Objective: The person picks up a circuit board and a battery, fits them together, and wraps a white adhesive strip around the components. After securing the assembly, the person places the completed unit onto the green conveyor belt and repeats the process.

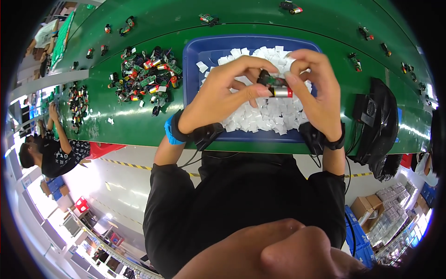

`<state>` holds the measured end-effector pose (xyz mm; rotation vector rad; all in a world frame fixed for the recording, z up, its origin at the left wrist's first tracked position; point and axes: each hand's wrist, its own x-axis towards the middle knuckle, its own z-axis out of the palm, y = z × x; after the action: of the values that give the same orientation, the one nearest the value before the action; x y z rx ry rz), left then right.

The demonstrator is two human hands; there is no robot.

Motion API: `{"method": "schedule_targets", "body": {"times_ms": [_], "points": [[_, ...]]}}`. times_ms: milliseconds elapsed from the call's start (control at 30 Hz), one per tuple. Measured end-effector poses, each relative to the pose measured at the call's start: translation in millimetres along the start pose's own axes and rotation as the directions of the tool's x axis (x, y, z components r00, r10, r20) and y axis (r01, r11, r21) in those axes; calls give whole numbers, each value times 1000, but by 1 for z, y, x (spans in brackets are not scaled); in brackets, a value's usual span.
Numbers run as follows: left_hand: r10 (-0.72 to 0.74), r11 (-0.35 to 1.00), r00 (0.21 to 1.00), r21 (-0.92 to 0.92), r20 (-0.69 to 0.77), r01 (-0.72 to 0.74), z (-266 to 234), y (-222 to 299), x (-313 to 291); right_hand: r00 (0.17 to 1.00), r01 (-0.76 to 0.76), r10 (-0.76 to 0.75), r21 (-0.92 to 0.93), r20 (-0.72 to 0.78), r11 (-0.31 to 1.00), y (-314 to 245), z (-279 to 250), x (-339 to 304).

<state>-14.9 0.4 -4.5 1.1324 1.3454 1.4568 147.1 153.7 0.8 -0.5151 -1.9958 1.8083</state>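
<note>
A small electronic assembly [282, 92] is held up between both hands; it has a red and gold battery cell, a dark board and a black part. My left hand [227, 88] pinches its left end, with the thumb along the cell. From the right, my right hand [318, 86] closes thumb and fingers on the other end. Whether a white piece is also in these fingers I cannot tell. Below the hands sits a blue tray [193, 51] with a heap of small white square pieces [260, 118].
Left of the tray lies a pile of similar assemblies [148, 74] on the green table [153, 128]. More assemblies [209, 19] are scattered across the far side. At right are a black box [364, 110] and a black bag [383, 111]. Another person [58, 153] works at the left.
</note>
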Motion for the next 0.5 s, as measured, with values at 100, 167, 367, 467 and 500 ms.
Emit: {"method": "schedule_targets", "body": {"times_ms": [100,167,367,467,500], "points": [[-5,1000,1000,7,-18,5,-2,0,1,756,623,-598,-570,265,536,-13,-11,7],[-9,1000,1000,10,-28,9,-3,0,1,729,637,-626,-611,278,471,-6,-8,8],[-7,994,998,112,-66,15,0,1,2,720,637,-652,-601,238,483,2,-5,2],[-76,996,996,-60,-54,73,1,5,3,649,672,-708,-647,280,360,3,-2,2],[-136,973,990,-192,-37,126,2,8,4,611,684,-731,-667,303,296,3,-1,2]]}}
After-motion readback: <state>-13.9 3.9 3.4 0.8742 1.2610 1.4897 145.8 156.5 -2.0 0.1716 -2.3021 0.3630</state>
